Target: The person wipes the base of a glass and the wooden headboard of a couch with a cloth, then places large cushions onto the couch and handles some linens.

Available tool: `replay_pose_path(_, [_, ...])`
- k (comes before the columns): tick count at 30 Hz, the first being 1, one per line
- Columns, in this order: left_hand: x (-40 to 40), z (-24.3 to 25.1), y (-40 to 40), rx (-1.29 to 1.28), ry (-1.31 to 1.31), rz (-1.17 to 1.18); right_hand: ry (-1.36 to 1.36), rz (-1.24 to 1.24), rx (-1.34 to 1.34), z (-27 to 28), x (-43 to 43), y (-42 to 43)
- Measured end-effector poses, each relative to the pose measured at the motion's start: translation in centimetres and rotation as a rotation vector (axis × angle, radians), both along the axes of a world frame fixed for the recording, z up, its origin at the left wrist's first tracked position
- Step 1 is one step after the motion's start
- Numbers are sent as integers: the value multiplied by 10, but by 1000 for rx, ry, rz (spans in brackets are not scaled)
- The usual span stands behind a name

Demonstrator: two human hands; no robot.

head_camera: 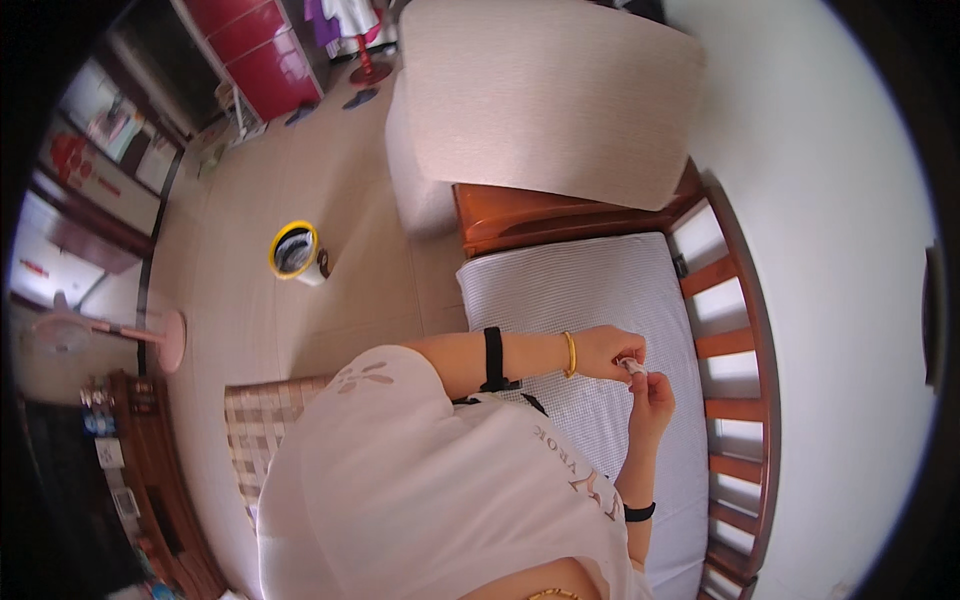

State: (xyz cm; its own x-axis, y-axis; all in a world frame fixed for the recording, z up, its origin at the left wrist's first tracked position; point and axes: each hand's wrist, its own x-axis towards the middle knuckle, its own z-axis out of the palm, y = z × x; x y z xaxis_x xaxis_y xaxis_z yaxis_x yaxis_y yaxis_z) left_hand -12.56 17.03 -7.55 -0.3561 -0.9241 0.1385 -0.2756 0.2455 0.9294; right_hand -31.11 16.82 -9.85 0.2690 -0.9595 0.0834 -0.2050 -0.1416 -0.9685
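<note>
My left hand [609, 351], with a gold bangle at the wrist and a black strap further up the forearm, pinches a small white crumpled piece [632, 365]. The fingertips of my right hand [654, 397] meet it from the other side. Whether the piece is paper or a wrapper is too small to tell. Both hands are above a pale ribbed seat cushion [570, 277] on a wooden bench [731, 341] with a slatted back. A second black strap circles my right forearm.
A large beige cushion [555, 97] rests over the bench's wooden arm [540, 214]. On the tiled floor stands a yellow-rimmed bin [296, 251] with a liner. A checked woven stool or seat [259, 427] is beside me. A pink fan [171, 341] and a wooden cabinet [161, 487] stand at left.
</note>
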Motion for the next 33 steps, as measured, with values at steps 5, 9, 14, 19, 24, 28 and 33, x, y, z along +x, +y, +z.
replay_pose_path(5, [53, -21, -5, 31, 65, 16, 119, 196, 0, -11, 41, -21])
replay_pose_path(9, [130, -68, -11, 180, 252, 364, -37, 333, 267, 10, 96, -37])
replay_pose_path(14, [271, -153, 3, 337, 682, 1004, -21, 283, 263, 4, 144, -74])
replay_pose_path(19, [434, -271, 91, 584, 1055, 1639, -45, 260, 327, 2, 181, -90])
replay_pose_path(24, [553, -241, 161, 256, 1155, 2129, 0, 163, 382, -17, 189, -95])
replay_pose_path(28, [587, -217, 219, 213, 1563, 2046, 3, 129, 464, -28, 208, -95])
replay_pose_path(33, [592, -273, 206, 562, 1142, 2103, -47, 94, 455, -29, 218, -95])
